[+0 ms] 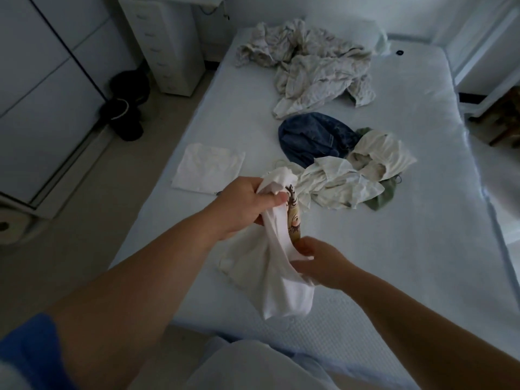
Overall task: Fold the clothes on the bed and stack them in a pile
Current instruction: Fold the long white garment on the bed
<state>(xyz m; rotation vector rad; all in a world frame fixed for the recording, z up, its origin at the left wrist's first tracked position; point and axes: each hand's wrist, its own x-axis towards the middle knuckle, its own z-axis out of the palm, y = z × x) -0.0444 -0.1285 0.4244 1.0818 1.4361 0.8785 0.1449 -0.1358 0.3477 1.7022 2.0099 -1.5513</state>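
A white T-shirt with a printed picture [277,266] hangs bunched above the near part of the bed [394,249]. My left hand [239,205] grips its top end. My right hand [323,261] pinches the cloth lower down at its right edge. A folded white garment [206,170] lies flat near the bed's left edge. Just beyond my hands sits a heap of crumpled white and green clothes [357,175], with a blue denim piece [312,137] behind it. Farther back lies a large crumpled pale patterned fabric [309,66].
A white drawer unit [166,43] stands by the bed's far left corner. Dark shoes [123,108] lie on the floor beside white wardrobe doors [42,94]. A small dark object [399,52] rests near the bed's far end. Wooden furniture [503,116] stands at right.
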